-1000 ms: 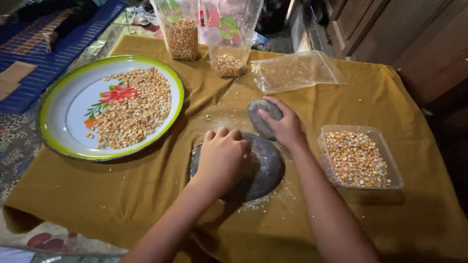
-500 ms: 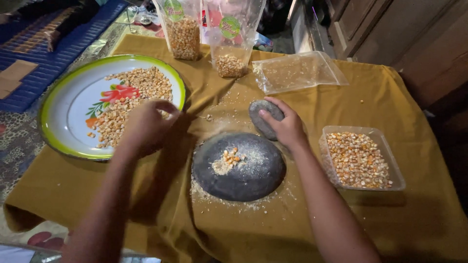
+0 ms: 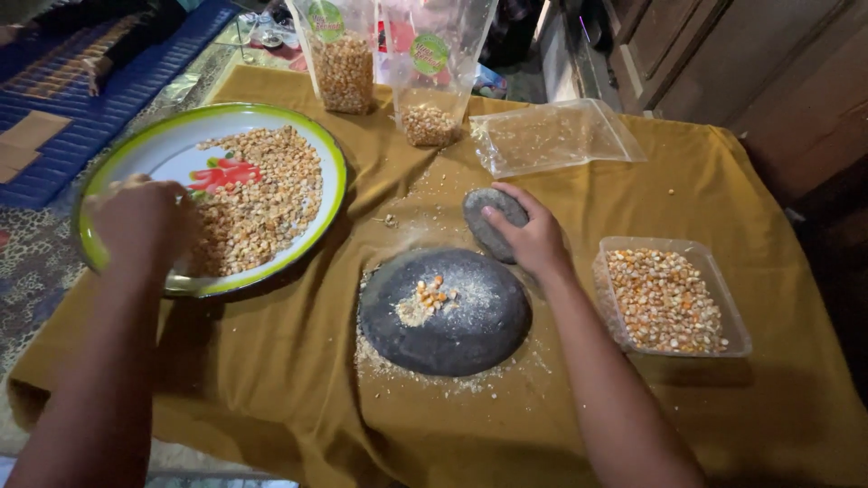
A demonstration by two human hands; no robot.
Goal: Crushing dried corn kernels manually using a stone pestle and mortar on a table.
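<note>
**Hands at the corn plate and the grinding stone**

At the far left, the left hand (image 3: pixel 140 221) hangs over the near-left part of the plate (image 3: pixel 154 158), a round white dish with a green rim and a red flower. It is seen from the back and blurred, so I cannot tell whether its fingers are spread, closed or pinching kernels. The corn (image 3: pixel 258 203) lies heaped on the right half of the plate, just beside the hand.

The plate sits on an ochre cloth (image 3: pixel 271 389) that covers the worktop. Behind it, at the far edge, stand two clear bags (image 3: pixel 344 63) partly filled with kernels.

In the middle lies the slab (image 3: pixel 443 312), a dark round stone, flat on the cloth. A small pile of cracked corn (image 3: pixel 429 298) rests on its top, and pale meal is scattered around its rim.

Just beyond the slab's far right edge is the pestle (image 3: pixel 488 217), an oval grey stone lying on the cloth. The right hand (image 3: pixel 533 239) rests on it, fingers (image 3: pixel 506 212) curled over its right side in a loose hold.

Behind that hand lies an empty clear pouch (image 3: pixel 556 136). At the right, a clear tub (image 3: pixel 669 298) holds more kernels, near the right forearm but apart from it.
</note>
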